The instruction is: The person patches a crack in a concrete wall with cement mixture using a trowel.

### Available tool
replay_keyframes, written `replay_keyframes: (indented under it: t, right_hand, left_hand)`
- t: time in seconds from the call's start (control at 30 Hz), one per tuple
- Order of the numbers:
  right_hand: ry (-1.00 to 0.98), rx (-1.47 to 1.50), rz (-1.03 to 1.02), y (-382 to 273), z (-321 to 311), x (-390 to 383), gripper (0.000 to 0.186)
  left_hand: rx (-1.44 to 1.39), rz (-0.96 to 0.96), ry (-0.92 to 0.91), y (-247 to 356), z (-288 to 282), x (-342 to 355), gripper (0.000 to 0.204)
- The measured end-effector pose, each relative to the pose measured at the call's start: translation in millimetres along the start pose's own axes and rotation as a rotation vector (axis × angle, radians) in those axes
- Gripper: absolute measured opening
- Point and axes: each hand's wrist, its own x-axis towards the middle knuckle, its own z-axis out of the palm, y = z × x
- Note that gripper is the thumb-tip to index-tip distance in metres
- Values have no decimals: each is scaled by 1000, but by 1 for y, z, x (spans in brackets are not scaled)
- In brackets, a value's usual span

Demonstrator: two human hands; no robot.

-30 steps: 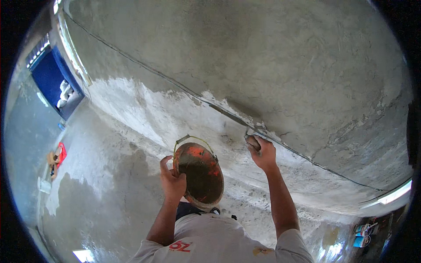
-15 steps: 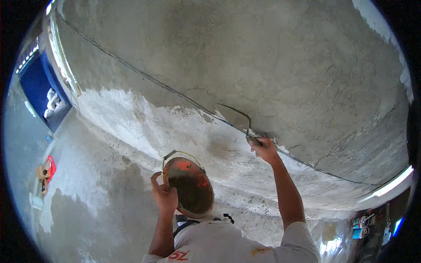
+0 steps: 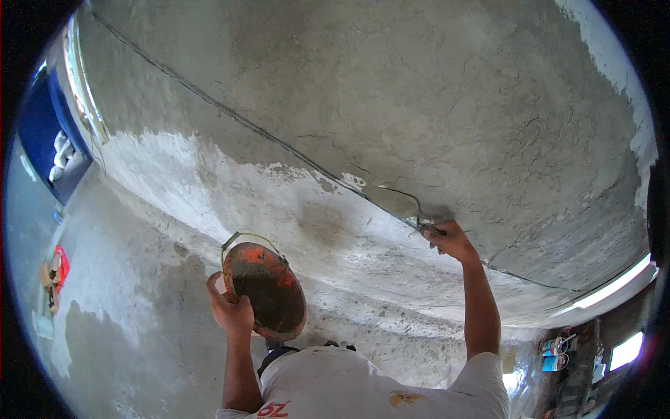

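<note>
Fingers (image 3: 218,285) of our left hand (image 3: 234,318) are gripping the rim of the bucket (image 3: 285,281) at the lower left of centre; the bucket is standing tilted, its mouth facing our view, with orange patches showing on the inner wall and grey mix (image 3: 259,297) lying inside; its handle (image 3: 231,241) is rising above the rim, no fingers holding it.

Right of centre, our right hand (image 3: 452,241) is clasping a dark tool (image 3: 434,230) close to the wall (image 3: 488,105); its far end is blending into the grey, so we are not making out its shape; a thin dark strand (image 3: 401,191) is curving off toward the upper left, and we cannot tell whether it is part of the tool or of the cable (image 3: 279,143); the cable is running slantwise from the upper left, passing just beside that hand, with a pale band (image 3: 174,167) showing below it.

We are judging the bucket the weaker point: one hand is bearing it by the rim, so a damp edge or a turning wrist could be tipping mix out; the tool could be snagging the cable if we are pressing too near; our knuckles could be scraping the rough wall.
</note>
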Motion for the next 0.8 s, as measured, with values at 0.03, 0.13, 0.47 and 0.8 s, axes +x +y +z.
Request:
replay_keyframes:
  t: [0.03,0.13,0.47,0.8]
  right_hand:
    - [0,-6,-2,-1,-6,-1,31]
    - [24,39,-83,-14,-17,-6,37]
    - [-72,-129,-123,-95,3,19,49]
    - [-74,-313,175,-135,-28,15,56]
  left_hand:
    - [-33,-21,-20,-3,-2,-1,69]
    - [-68,-44,-48,-2,-2,-5,69]
    - [-70,-33,-92,11,-5,-17,68]
    - [-127,-68,-42,3,-6,-19,67]
